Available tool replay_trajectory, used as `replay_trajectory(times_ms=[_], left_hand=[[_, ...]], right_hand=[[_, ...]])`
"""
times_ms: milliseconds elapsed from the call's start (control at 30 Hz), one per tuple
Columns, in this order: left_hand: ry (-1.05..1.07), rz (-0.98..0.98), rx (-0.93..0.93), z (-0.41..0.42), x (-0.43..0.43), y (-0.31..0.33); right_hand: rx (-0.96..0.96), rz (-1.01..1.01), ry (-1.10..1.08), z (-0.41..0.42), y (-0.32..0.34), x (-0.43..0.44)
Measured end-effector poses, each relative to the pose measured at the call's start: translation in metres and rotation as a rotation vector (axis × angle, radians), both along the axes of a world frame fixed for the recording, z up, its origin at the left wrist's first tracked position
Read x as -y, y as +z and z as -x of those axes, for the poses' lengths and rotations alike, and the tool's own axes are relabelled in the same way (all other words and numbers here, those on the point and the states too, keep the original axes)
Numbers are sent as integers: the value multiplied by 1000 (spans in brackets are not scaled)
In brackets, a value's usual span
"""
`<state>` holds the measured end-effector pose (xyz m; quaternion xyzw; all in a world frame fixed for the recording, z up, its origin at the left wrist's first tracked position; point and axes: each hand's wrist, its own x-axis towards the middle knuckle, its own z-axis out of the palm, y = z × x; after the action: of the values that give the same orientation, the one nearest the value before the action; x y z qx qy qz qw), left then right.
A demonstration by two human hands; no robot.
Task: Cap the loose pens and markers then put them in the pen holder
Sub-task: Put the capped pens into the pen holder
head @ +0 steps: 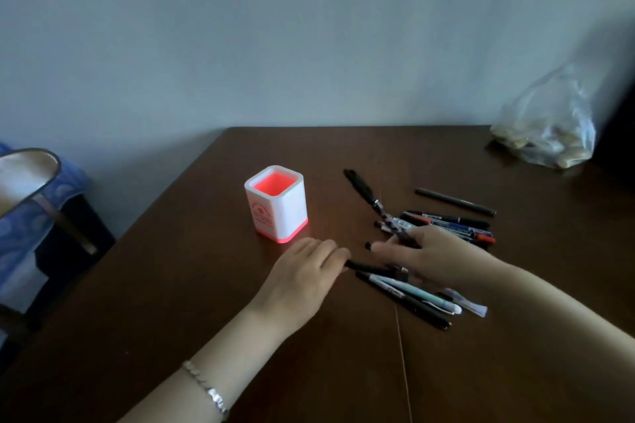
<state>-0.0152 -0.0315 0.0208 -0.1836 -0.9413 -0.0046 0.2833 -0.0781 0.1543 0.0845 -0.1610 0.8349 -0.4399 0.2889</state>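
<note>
A white pen holder (277, 203) with a glowing red inside and base stands upright on the brown table (206, 302). Right of it lie several loose pens and markers: a far pile (453, 225), a single dark pen (455, 201), a long black pen (360, 186), and a near group (415, 299). My left hand (302, 276) lies palm down, its fingertips on the end of a black pen (369, 268). My right hand (433, 256) reaches over the piles, fingers curled round a dark pen (400, 233). A small black cap (368, 245) lies by its fingertips.
A clear plastic bag (549, 124) with pale lumps sits at the table's far right corner. A chair draped in blue cloth (31, 209) stands off the left edge. The wall runs behind the table.
</note>
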Motion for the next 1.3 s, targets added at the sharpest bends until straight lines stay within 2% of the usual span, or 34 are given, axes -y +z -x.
replay_trajectory(times_ms=[33, 67, 133, 200, 233, 267, 333, 467, 567, 667, 767, 833, 900, 967, 1067, 1100, 1167, 1233, 1300], left_hand=[[40, -87, 44, 1, -3, 1], [89, -278, 123, 1, -7, 5], [163, -861, 353, 1, -21, 12], [117, -1492, 548, 5, -38, 18], [90, -1680, 607, 7, -47, 19], [73, -1762, 651, 10, -54, 19], [55, -1790, 732, 12, -66, 18], [-57, -1917, 875, 11, -71, 15], [-142, -1906, 893, 6, -74, 11], [-78, -1769, 815, 4, -78, 11], [-15, -1433, 750, 2, -80, 17], [-70, -1174, 804, 2, -83, 24], [-90, -974, 801, 9, -78, 35], [65, -773, 563, 26, -58, 47], [567, -485, 126, 61, 3, 55], [716, -462, 101, 68, 23, 55], [895, -514, 254, 78, 54, 54], [899, -722, 414, 82, 71, 47], [792, -920, 414, 81, 79, 38]], right_hand=[[-10, 119, -75, 3, 2, -7], [0, 247, -150, 6, 3, -15], [26, 382, -227, 6, 2, -28], [27, 342, -192, -1, -6, -29], [3, 281, -151, -7, -11, -25], [-39, 215, -107, -13, -19, -20], [-145, 114, -33, -22, -30, -11], [-265, 20, 31, -26, -33, -11], [-249, -61, 102, -29, -27, -16], [-329, -124, 59, -24, -23, -22], [-309, 112, -126, -11, -16, -23], [-216, 322, -205, -8, -8, -20], [-181, 442, -296, -5, -2, -19], [-199, 447, -348, -2, -1, -25], [-218, 427, -362, -1, 1, -38], [-224, 431, -371, -1, 1, -43], [-251, 434, -387, -2, 1, -49], [-274, 437, -404, -1, 2, -53], [-293, 445, -432, 0, 5, -55]])
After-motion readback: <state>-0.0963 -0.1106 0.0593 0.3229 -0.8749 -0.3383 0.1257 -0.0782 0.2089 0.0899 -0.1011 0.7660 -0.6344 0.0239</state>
